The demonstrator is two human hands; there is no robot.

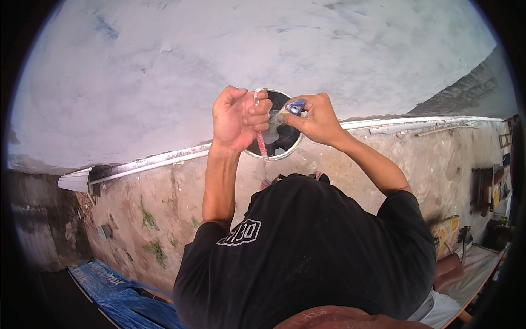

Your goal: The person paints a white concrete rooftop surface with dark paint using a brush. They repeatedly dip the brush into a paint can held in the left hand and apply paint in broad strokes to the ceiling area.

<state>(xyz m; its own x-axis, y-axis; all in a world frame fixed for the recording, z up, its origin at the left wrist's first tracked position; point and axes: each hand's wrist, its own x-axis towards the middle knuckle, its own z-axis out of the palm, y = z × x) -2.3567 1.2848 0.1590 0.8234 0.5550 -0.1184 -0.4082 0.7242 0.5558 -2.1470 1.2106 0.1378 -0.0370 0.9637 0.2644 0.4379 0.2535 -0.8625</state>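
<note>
In front of me a round bucket (292, 150) with a pale rim and a dark interior stands close to the whitish wall (172, 74). My left hand (246, 117), palm turned up towards me, has its fingers curled round a thin red-and-white strip (261, 144), which looks like the bucket's handle; its ends show above and below the fist. Over the bucket, my right hand (308, 115) pinches a small tool with a blue, paint-smeared end (295, 107), possibly a scraper or brush handle. The tool's far end lies by my left fingers and is hard to make out. Greyish matter shows inside the bucket.
White pipes (152, 166) run along the wall's foot, with a pale gutter-like piece (76, 179) at left. A small grey container (104, 232) and grass tufts (156, 251) are on the stained concrete ground. A blue tarpaulin (119, 294) lies lower left; assorted objects, including a yellow patterned piece (446, 232), line the right.
</note>
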